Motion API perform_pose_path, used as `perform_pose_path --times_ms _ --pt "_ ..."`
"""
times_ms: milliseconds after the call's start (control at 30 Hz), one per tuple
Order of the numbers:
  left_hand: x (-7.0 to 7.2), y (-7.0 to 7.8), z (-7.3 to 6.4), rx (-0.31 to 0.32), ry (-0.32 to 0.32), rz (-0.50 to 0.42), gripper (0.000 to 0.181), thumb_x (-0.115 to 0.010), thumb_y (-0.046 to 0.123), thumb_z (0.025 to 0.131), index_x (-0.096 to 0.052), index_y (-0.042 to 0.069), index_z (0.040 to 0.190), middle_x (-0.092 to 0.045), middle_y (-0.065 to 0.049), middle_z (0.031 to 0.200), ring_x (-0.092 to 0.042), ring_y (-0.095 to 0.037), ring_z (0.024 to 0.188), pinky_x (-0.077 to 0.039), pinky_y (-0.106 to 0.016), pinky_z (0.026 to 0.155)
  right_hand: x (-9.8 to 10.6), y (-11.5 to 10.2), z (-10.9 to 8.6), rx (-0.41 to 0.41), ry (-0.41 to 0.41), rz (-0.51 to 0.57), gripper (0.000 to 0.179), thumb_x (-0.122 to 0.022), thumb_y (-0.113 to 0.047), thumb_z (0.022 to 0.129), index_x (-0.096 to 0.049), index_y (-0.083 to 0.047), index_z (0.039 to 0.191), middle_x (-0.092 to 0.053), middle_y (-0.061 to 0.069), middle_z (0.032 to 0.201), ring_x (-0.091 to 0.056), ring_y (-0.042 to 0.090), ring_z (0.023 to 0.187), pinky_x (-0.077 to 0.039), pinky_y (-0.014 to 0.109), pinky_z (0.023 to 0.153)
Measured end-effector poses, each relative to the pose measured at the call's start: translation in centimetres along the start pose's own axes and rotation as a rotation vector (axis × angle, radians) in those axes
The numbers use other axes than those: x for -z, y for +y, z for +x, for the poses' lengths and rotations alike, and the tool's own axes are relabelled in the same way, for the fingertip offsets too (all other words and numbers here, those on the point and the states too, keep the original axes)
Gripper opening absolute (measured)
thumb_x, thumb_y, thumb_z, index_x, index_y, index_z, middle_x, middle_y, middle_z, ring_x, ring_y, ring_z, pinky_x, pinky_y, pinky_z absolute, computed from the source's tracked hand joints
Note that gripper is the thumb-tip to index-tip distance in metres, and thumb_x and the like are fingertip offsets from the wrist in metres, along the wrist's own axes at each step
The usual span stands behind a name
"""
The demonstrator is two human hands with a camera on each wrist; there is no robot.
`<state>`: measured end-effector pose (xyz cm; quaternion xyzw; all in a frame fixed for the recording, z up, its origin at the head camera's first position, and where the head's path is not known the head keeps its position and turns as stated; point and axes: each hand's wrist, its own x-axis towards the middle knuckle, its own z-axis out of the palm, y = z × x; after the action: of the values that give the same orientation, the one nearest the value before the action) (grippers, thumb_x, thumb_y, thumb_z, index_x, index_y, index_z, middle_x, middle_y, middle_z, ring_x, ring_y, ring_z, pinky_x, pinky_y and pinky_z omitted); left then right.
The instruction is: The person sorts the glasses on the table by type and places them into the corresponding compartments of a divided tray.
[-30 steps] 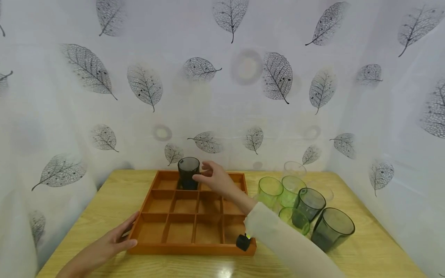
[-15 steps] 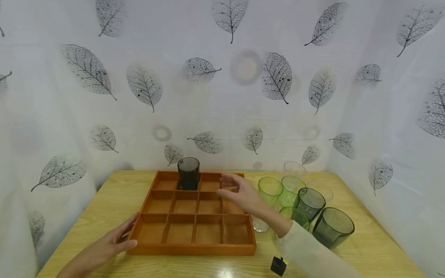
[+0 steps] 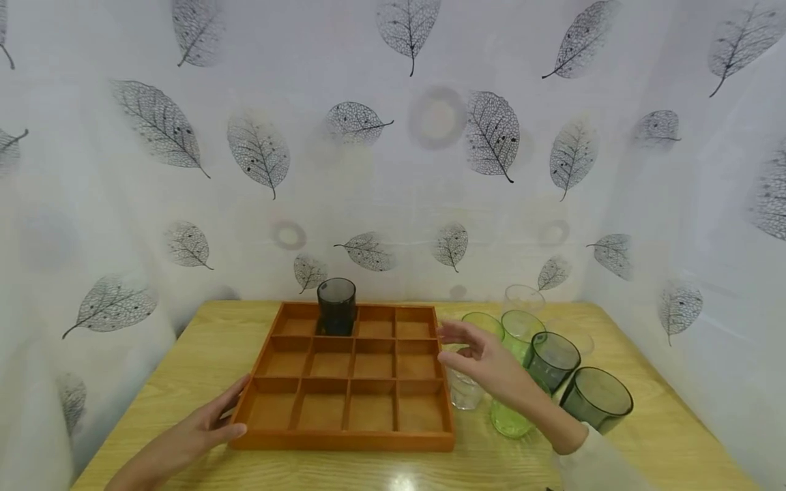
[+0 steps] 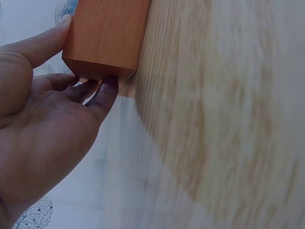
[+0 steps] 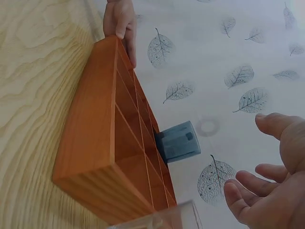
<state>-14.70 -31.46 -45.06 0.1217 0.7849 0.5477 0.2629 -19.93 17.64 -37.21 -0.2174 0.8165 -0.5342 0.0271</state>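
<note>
An orange-brown wooden compartment tray lies on the table. One dark grey glass stands upright in its back row, second compartment from the left. My left hand holds the tray's front left corner; in the left wrist view the thumb lies at the upper edge of the tray wall and the fingertips touch the side. Just past the tray's right side, my right hand hovers with loosely bent fingers and nothing in them. It overlaps a green glass and is near a clear glass.
More green glasses, one at the back and one in front, stand right of the tray. Two dark grey glasses are farther right, with faint clear glasses behind. A white leaf-print curtain encloses the table.
My right hand has let go of the dark grey glass in the back row and moved right, off the tray toward the other glasses. My left hand stays on the corner.
</note>
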Motion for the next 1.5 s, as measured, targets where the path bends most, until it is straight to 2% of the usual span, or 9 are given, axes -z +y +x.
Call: perform_pose_path --times_ms 233,433,567,700,800,967,1067,1233,1500 --pt "0.0 0.0 0.0 0.001 -0.003 -0.007 0.076 -0.041 0.025 0.114 0.013 0.005 0.164 0.014 -0.033 0.165 -0.001 -0.064 0.145 -0.032 -0.066 0.111 2.0 0.4 -2.7 0.008 0.049 -0.011 0.055 -0.074 -0.019 0.098 -0.054 -0.003 0.147 -0.065 0.010 0.135 -0.062 0.032 0.123 -0.050 0.026 0.098" --pt "-0.1 0.0 0.0 0.024 0.006 -0.018 0.076 -0.042 0.027 0.114 0.012 0.007 0.164 0.013 -0.032 0.165 -0.001 -0.063 0.146 -0.031 -0.068 0.111 3.6 0.6 -4.9 -0.011 0.087 -0.037 0.050 -0.071 -0.015 0.100 -0.055 -0.004 0.146 -0.065 0.008 0.133 -0.064 0.023 0.120 -0.051 0.024 0.096" --pt "-0.2 0.1 0.1 0.023 0.010 -0.019 0.077 -0.043 0.027 0.114 0.012 0.007 0.164 0.014 -0.032 0.166 0.000 -0.063 0.146 -0.028 -0.070 0.111 4.8 0.7 -6.4 -0.002 0.108 0.001 0.049 -0.068 -0.010 0.101 -0.053 0.000 0.146 -0.065 0.010 0.132 -0.065 0.017 0.118 -0.054 0.024 0.091" --pt "-0.3 0.1 0.2 0.001 0.017 -0.005 0.078 -0.044 0.025 0.113 0.011 0.005 0.164 0.013 -0.032 0.165 -0.002 -0.063 0.146 -0.029 -0.068 0.112 6.2 1.0 -7.8 0.018 0.124 0.001 0.048 -0.064 -0.003 0.102 -0.050 0.003 0.147 -0.066 0.001 0.131 -0.065 0.011 0.117 -0.054 0.022 0.089" --pt "-0.2 0.1 0.1 -0.006 0.014 -0.008 0.077 -0.043 0.025 0.113 0.011 0.004 0.164 0.013 -0.032 0.165 -0.003 -0.064 0.146 -0.031 -0.066 0.111 7.3 1.3 -8.9 -0.006 0.148 -0.038 0.047 -0.062 -0.004 0.104 -0.050 0.001 0.148 -0.066 -0.007 0.130 -0.064 0.008 0.118 -0.052 0.019 0.089" --pt "-0.2 0.1 0.1 -0.007 0.000 -0.015 0.077 -0.042 0.026 0.114 0.013 0.004 0.163 0.014 -0.033 0.165 -0.003 -0.065 0.145 -0.031 -0.068 0.111 9.1 1.7 -10.6 -0.057 0.224 -0.127 0.043 -0.060 -0.010 0.106 -0.054 -0.004 0.148 -0.068 -0.002 0.131 -0.065 0.004 0.115 -0.052 0.017 0.088" --pt "-0.2 0.1 0.1 0.003 0.002 -0.019 0.077 -0.042 0.026 0.114 0.013 0.005 0.164 0.014 -0.033 0.165 -0.003 -0.065 0.145 -0.031 -0.068 0.111 10.1 2.3 -11.6 -0.080 0.272 -0.165 0.041 -0.059 -0.011 0.107 -0.055 -0.005 0.147 -0.069 -0.007 0.130 -0.064 0.000 0.114 -0.050 0.014 0.088" --pt "-0.2 0.1 0.0 0.015 0.012 -0.021 0.076 -0.042 0.027 0.114 0.011 0.007 0.164 0.012 -0.032 0.166 -0.005 -0.064 0.146 -0.031 -0.068 0.110 11.7 3.7 -13.1 -0.101 0.334 -0.129 0.043 -0.058 -0.006 0.106 -0.053 -0.005 0.149 -0.069 -0.015 0.127 -0.064 -0.005 0.112 -0.048 0.011 0.086" --pt "-0.2 0.0 0.0 0.012 0.017 -0.023 0.076 -0.042 0.027 0.114 0.011 0.008 0.165 0.011 -0.032 0.166 -0.004 -0.063 0.146 -0.031 -0.068 0.110 12.8 5.0 -14.6 -0.176 0.483 -0.176 0.042 -0.063 -0.010 0.105 -0.060 -0.015 0.146 -0.069 -0.026 0.121 -0.063 -0.012 0.105 -0.045 0.006 0.081"
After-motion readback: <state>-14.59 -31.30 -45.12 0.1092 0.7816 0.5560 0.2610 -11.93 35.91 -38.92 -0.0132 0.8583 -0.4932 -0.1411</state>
